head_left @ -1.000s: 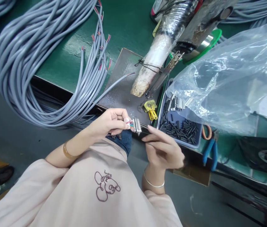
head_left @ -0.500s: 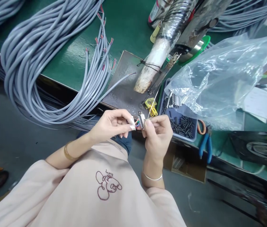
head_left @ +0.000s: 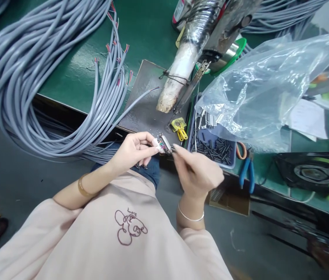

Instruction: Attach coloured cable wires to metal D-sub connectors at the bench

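My left hand [head_left: 135,149] is closed around a small metal connector [head_left: 165,143] with coloured wires at its back, held just below the bench edge. My right hand [head_left: 197,173] is to its right, with the index finger and thumb pinched at the connector's right end; what they pinch is too small to name. Both wrists wear thin bangles. A dark metal plate [head_left: 149,101] lies on the green bench [head_left: 152,27] just above the hands.
Thick bundles of grey cable [head_left: 36,74] hang over the bench at left. A wrapped soldering tool [head_left: 181,70] rests on the plate beside a yellow clip [head_left: 179,128]. A blue tray of small black parts [head_left: 213,146], a clear plastic bag [head_left: 263,89] and blue pliers [head_left: 247,173] sit at right.
My right hand came up from below to meet the connector, then slid slightly down and right. The connector tilted in my left hand. The view shifted a little.
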A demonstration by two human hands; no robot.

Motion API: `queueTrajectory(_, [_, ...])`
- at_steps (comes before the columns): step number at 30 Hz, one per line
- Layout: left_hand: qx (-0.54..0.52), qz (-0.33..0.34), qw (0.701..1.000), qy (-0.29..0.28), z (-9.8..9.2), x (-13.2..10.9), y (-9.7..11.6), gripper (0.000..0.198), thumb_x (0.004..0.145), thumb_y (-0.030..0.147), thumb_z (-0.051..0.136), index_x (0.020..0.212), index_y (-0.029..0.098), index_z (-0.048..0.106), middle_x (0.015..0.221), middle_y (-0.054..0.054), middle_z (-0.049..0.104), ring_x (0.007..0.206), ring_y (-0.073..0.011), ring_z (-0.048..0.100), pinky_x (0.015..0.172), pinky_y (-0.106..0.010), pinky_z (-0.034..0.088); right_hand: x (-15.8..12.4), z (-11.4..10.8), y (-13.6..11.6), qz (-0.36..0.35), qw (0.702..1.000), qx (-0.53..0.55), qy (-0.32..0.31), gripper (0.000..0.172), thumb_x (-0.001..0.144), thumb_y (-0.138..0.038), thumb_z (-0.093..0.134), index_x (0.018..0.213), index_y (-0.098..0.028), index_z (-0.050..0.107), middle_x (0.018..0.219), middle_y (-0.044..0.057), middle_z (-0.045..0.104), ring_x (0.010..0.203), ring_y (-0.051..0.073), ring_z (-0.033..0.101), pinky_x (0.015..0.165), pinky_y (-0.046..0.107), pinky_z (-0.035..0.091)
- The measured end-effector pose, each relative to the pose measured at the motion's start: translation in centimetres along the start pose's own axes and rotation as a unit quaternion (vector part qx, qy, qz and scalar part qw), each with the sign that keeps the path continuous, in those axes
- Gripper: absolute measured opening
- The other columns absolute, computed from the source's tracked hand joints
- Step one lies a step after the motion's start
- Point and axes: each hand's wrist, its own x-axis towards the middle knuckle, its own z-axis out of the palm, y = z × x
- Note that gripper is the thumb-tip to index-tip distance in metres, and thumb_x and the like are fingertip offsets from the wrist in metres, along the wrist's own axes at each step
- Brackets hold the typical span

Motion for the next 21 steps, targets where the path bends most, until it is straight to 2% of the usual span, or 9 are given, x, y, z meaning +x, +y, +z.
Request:
queueTrajectory(3, [-0.006, -0.012, 1.000, 0.010, 0.2, 0.2, 0.0, 0.023, 0.073, 0.026, 0.080, 0.076, 0.016, 0.059, 0.043, 0.008, 0.052, 0.033, -0.0036, 0.043, 0.034, -0.012, 0.033, 0.1, 0.2, 0.2, -0.045, 0.996, -0.001, -0.078, 0.009, 0.096, -0.016, 0.066, 0.102, -0.020, 0.071, 0.055, -0.007, 0.060, 0.045, 0.008, 0.045, 0.051, 0.025, 0.035])
queueTrajectory(6, [-0.011, -0.009, 1.000, 0.015, 0.6, 0.4, 0.0, 0.025, 0.071, 0.026, 0.081, 0.075, 0.016, 0.059, 0.044, 0.009, 0.051, 0.033, -0.0029, 0.043, 0.034, -0.012, 0.034, -0.3, 0.7, 0.2, 0.013, 0.997, 0.042, -0.064, 0.006, 0.096, -0.018, 0.064, 0.093, -0.020, 0.068, 0.067, -0.003, 0.071, 0.050, 0.007, 0.055, 0.054, 0.023, 0.040])
queueTrajectory(8, [-0.018, 0.002, 1.000, 0.023, 0.7, 0.6, -0.1, 0.027, 0.069, 0.026, 0.082, 0.074, 0.016, 0.058, 0.054, 0.007, 0.059, 0.034, -0.0013, 0.044, 0.033, -0.012, 0.034, -0.6, 0.9, 0.3, 0.096, 0.993, 0.069, 0.005, 0.008, 0.095, -0.020, 0.066, 0.087, -0.021, 0.067, 0.066, -0.005, 0.068, 0.046, 0.006, 0.052, 0.048, 0.022, 0.038])
queueTrajectory(10, [-0.026, 0.015, 0.999, 0.039, 0.7, 0.8, -0.1, 0.029, 0.067, 0.025, 0.084, 0.072, 0.016, 0.056, 0.068, 0.003, 0.066, 0.034, 0.0006, 0.044, 0.032, -0.012, 0.032, -0.8, 0.9, 0.5, 0.180, 0.971, 0.103, 0.115, 0.007, 0.096, -0.026, 0.065, 0.090, -0.022, 0.068, 0.061, -0.007, 0.060, 0.040, 0.006, 0.045, 0.041, 0.022, 0.032])
queueTrajectory(12, [-0.030, 0.023, 0.998, 0.053, 0.6, 1.1, -0.1, 0.030, 0.066, 0.024, 0.083, 0.070, 0.016, 0.055, 0.072, 0.003, 0.067, 0.033, 0.0015, 0.043, 0.030, -0.012, 0.029, -0.9, 0.8, 0.7, 0.212, 0.944, 0.142, 0.210, 0.009, 0.097, -0.030, 0.063, 0.100, -0.024, 0.068, 0.057, -0.009, 0.052, 0.037, 0.007, 0.044, 0.038, 0.021, 0.031])
queueTrajectory(13, [-0.030, 0.025, 0.998, 0.056, 0.5, 1.2, -0.1, 0.029, 0.066, 0.024, 0.083, 0.070, 0.016, 0.055, 0.071, 0.003, 0.066, 0.032, 0.0015, 0.042, 0.030, -0.012, 0.029, -0.9, 0.9, 0.8, 0.211, 0.937, 0.155, 0.231, 0.013, 0.097, -0.031, 0.062, 0.108, -0.025, 0.067, 0.057, -0.010, 0.052, 0.037, 0.007, 0.046, 0.037, 0.021, 0.033])
queueTrajectory(15, [-0.031, 0.030, 0.997, 0.063, 0.5, 1.4, -0.1, 0.028, 0.065, 0.021, 0.082, 0.068, 0.016, 0.054, 0.066, 0.005, 0.064, 0.032, 0.0016, 0.041, 0.030, -0.012, 0.028, -1.1, 1.1, 0.9, 0.200, 0.945, 0.154, 0.211, 0.017, 0.098, -0.026, 0.059, 0.115, -0.026, 0.063, 0.062, -0.009, 0.061, 0.041, 0.008, 0.057, 0.038, 0.020, 0.042])
queueTrajectory(18, [-0.026, 0.037, 0.996, 0.074, 0.5, 1.8, 0.0, 0.024, 0.065, 0.018, 0.079, 0.068, 0.016, 0.055, 0.061, 0.007, 0.060, 0.031, 0.0016, 0.040, 0.031, -0.012, 0.028, -1.4, 1.6, 0.8, 0.173, 0.973, 0.112, 0.101, 0.014, 0.096, -0.016, 0.063, 0.107, -0.024, 0.066, 0.087, -0.002, 0.078, 0.069, 0.013, 0.077, 0.059, 0.023, 0.061])
queueTrajectory(21, [-0.015, 0.037, 0.996, 0.081, 0.6, 2.2, 0.3, 0.022, 0.065, 0.016, 0.077, 0.068, 0.016, 0.056, 0.055, 0.008, 0.057, 0.032, 0.0014, 0.039, 0.032, -0.011, 0.027, -1.3, 2.3, 0.8, 0.118, 0.987, 0.111, 0.009, 0.011, 0.091, -0.013, 0.068, 0.095, -0.022, 0.066, 0.102, 0.003, 0.081, 0.091, 0.017, 0.079, 0.079, 0.027, 0.064])
